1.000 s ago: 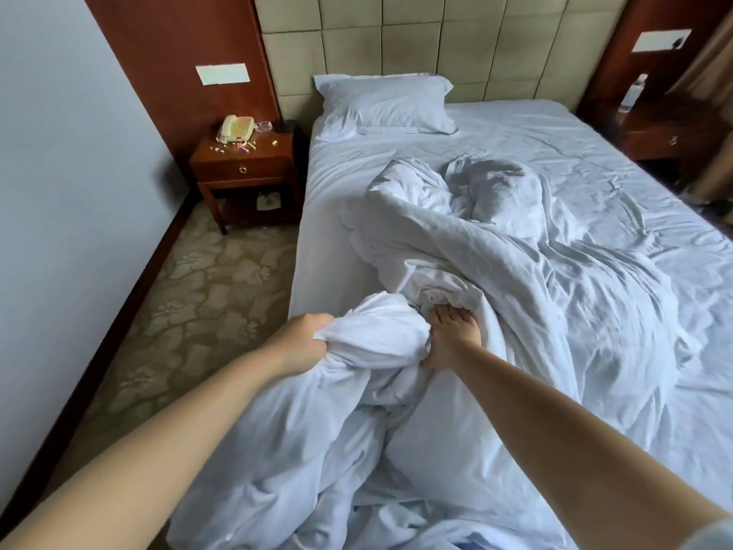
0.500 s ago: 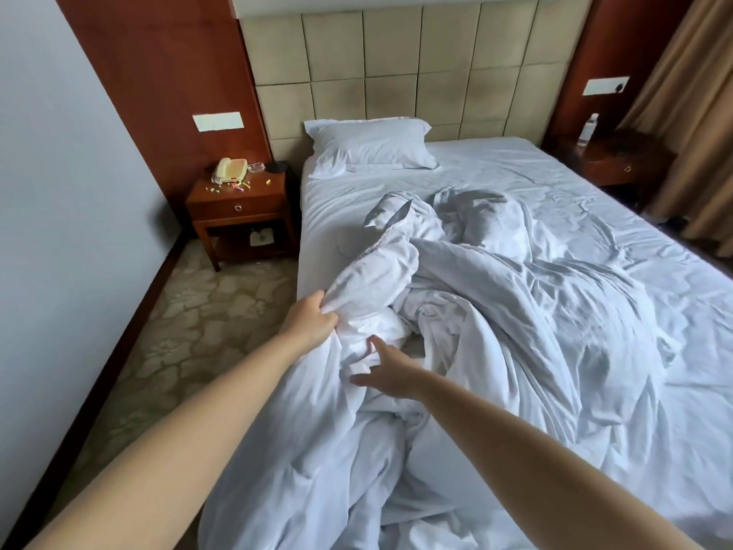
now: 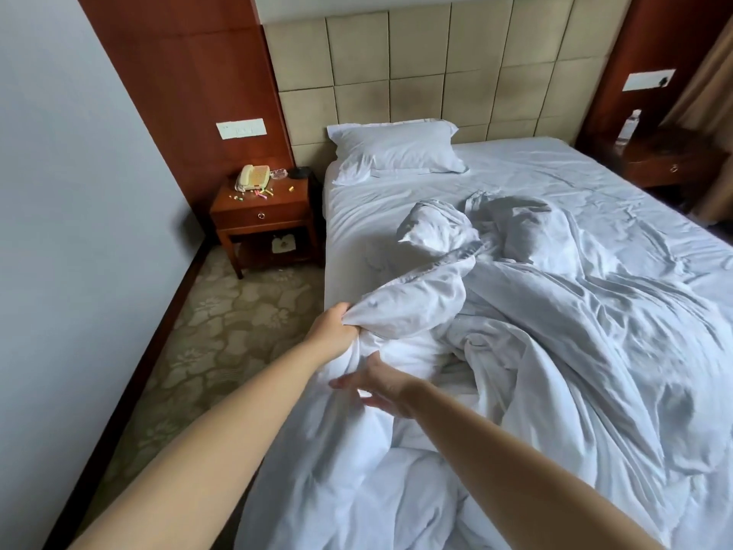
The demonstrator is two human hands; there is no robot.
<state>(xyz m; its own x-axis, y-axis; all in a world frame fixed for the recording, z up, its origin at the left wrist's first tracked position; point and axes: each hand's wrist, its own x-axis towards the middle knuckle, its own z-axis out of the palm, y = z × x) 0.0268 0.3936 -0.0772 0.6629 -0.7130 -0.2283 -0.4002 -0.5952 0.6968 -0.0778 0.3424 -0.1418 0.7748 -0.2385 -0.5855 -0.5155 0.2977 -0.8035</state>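
Far left: wooden nightstand [image 3: 260, 216] against the wall, cream telephone [image 3: 254, 177] on top, patterned carpet [image 3: 222, 343] running alongside the bed [image 3: 575, 172]. At the bed's left edge, left hand [image 3: 332, 331] clamped round a bunched fold of the white duvet [image 3: 535, 351]. Just right of it and nearer, right hand [image 3: 382, 385]: fingers spread and loose, laid against the cloth below that fold, gripping nothing. One pillow [image 3: 396, 146] far off at the headboard. Duvet lies heaped and twisted across the middle and near part of the bed, spilling over the near-left side.

Judgement: hunting for an edge to spread it. Best done with the left grip as a firm anchor, the right hand tracing the hem to a corner, taking a full handful, then lifting and drawing apart so the twists drop out rather than dragging the whole heap.
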